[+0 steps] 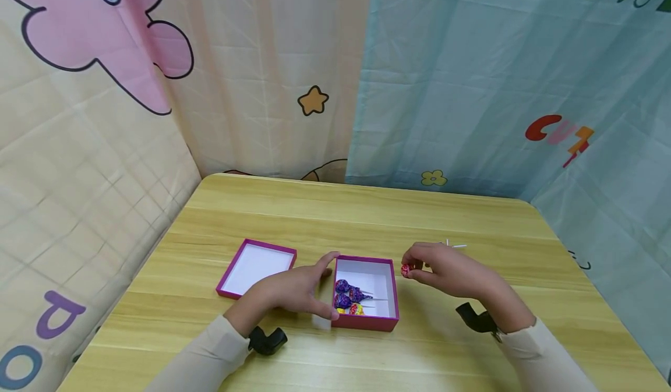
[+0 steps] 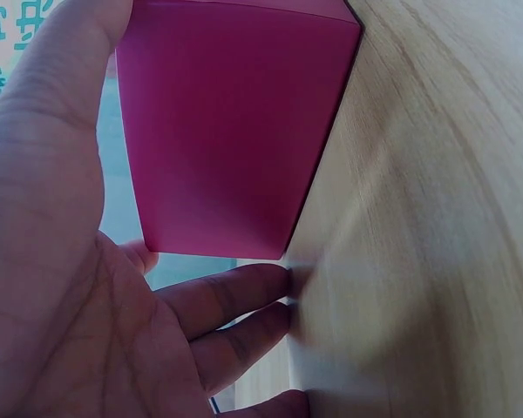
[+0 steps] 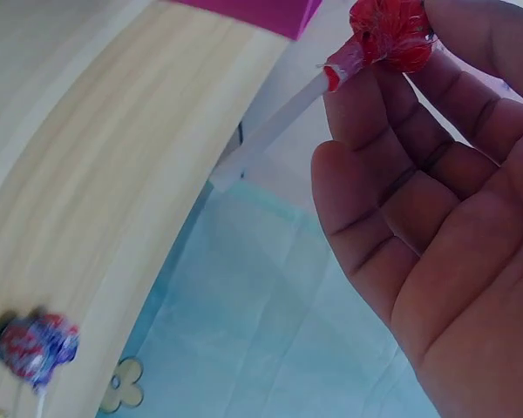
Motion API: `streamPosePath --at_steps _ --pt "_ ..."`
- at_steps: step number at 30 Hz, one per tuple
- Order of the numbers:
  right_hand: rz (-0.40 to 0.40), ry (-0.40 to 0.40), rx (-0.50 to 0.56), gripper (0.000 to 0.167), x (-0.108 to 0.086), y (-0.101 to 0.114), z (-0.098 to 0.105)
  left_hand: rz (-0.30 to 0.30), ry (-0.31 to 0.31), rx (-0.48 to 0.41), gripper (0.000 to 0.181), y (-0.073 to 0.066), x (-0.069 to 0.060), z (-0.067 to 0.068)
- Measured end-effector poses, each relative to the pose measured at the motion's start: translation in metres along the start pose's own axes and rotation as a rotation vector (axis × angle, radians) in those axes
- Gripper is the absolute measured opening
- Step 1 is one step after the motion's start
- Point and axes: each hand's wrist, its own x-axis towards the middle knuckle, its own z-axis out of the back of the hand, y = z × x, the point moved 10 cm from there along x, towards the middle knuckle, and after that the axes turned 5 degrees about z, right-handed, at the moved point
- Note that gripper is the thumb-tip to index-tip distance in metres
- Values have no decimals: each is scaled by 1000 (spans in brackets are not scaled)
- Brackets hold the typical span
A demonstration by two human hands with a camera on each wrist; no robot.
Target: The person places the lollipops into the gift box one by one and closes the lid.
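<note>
A magenta box (image 1: 366, 322) with a white inside stands at the table's middle, holding several purple-wrapped lollipops (image 1: 343, 300) and a yellow-and-red one (image 1: 356, 308). My left hand (image 1: 300, 288) spans the box's left side, thumb at the near corner and index finger at the far corner. In the left wrist view, the box's magenta side (image 2: 231, 131) faces the palm. To the right of the box, my right hand (image 1: 445, 268) pinches a red-wrapped lollipop (image 3: 392, 35) by its head. Its white stick (image 3: 275, 131) points away from the fingers.
The box's lid (image 1: 262, 267) lies left of the box, white inside up. Behind the right hand, white lollipop sticks (image 1: 457, 245) show on the wooden table (image 1: 314, 211). A red-and-purple lollipop (image 3: 35, 347) lies there in the right wrist view. Printed curtains (image 1: 445, 89) hang around the table.
</note>
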Motion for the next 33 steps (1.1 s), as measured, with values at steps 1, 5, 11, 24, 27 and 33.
streamPosePath --at_steps 1,5,11,24,27,33 --pt "3 4 3 8 3 2 -1 -1 -1 -1 121 0 0 0" --pt "5 23 8 10 14 9 -4 1 -2 -1 121 1 0 0" --pt "38 50 8 9 29 17 -7 6 -4 6 121 0 0 0" --pt "30 69 -38 5 56 31 -10 4 -4 -4 121 2 1 0" --pt "33 82 -38 5 61 33 -14 5 -5 -2 121 3 1 1" --pt "60 106 -51 9 71 40 -22 5 -6 8 121 2 1 0"
